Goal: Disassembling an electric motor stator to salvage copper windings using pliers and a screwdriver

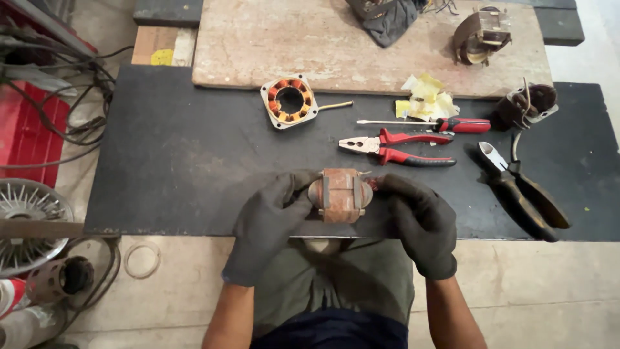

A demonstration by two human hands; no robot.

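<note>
Item in hand: one rusty motor core [340, 194], brown metal block with rounded coil ends, held over the near edge of the dark mat [194, 161]. My left hand [268, 223], in a dark glove, is curled around its left end, fingers closed on it. My right hand [420, 220], also gloved, grips the right end the same way. The core sits level between both hands, just above my lap.

On the mat, beyond the core:
- One pair of red-handled pliers [397, 147], lying flat, jaws pointing left.
- One red-handled screwdriver [426, 123], just behind the pliers, tip pointing left.
- One wad of yellow paper [426, 100], touching the screwdriver's far side.
- One small square motor ring [290, 101] with orange coils inside, at the mat's far edge, a thin stick beside it.
- One pair of dark cutters [523, 190], to the right, well apart from my right hand.
- One dark wound part [526, 103] at the far right corner.

Behind the mat: a pale stone slab [290, 45] bearing a dark cloth [385, 19] and another brown wound part [481, 32].

To my left, off the mat: a red crate [26, 136] with loose cables, and a metal fan wheel [26, 220] on the floor.
</note>
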